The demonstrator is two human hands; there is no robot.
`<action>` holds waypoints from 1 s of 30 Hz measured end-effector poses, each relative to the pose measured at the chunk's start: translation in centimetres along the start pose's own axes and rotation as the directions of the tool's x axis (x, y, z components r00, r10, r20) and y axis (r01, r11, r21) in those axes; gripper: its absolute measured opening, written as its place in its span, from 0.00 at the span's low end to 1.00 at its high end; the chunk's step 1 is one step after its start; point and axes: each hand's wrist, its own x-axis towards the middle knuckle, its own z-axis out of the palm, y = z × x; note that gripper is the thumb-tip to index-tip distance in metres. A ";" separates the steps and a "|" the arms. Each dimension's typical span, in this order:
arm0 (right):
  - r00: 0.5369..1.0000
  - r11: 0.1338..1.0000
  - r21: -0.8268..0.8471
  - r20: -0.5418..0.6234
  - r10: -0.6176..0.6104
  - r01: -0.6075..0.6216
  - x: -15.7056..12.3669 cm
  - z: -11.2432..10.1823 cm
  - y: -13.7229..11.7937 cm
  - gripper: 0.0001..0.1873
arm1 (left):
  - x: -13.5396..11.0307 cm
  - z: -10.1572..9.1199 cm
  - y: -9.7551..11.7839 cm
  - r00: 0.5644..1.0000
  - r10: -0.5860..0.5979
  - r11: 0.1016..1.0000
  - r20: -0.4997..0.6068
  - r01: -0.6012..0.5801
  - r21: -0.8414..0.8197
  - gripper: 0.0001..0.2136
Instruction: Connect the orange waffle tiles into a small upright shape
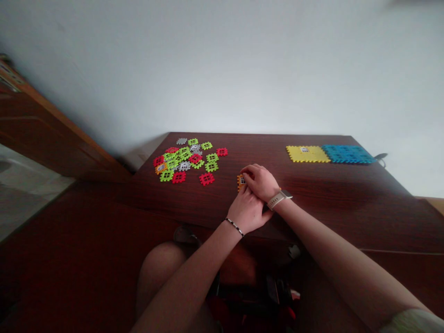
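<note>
Both hands meet near the middle of the table (312, 194), the right hand (261, 181) lying across the left hand (244, 208). An orange piece (239, 182) shows just at the left of their fingers, partly covered. The right fingers are bent beside it; the left fingertips are hidden. For both hands I cannot tell whether they grip. The step seems to be handling this 1 piece with 2 hands; moving it would call for a secure hold. Loose pieces (184, 153) lie far left, 1 yellow panel (308, 157) and 1 blue panel (348, 154) far right.
</note>
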 end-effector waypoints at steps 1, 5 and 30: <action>1.000 1.000 -0.002 0.001 -0.001 0.001 0.0 0.0 0.0 0.10 | 0.0 -0.1 0.0 1.000 0.001 1.000 0.008 -0.001 -0.007 0.26; 1.000 1.000 -0.005 0.001 -0.003 0.003 0.0 0.1 0.1 0.11 | 0.0 -0.3 0.1 1.000 0.000 1.000 0.020 0.001 -0.013 0.26; 1.000 1.000 0.014 0.013 -0.011 0.011 0.0 0.0 0.2 0.10 | 0.0 -0.1 0.2 1.000 -0.005 1.000 0.013 0.005 -0.005 0.26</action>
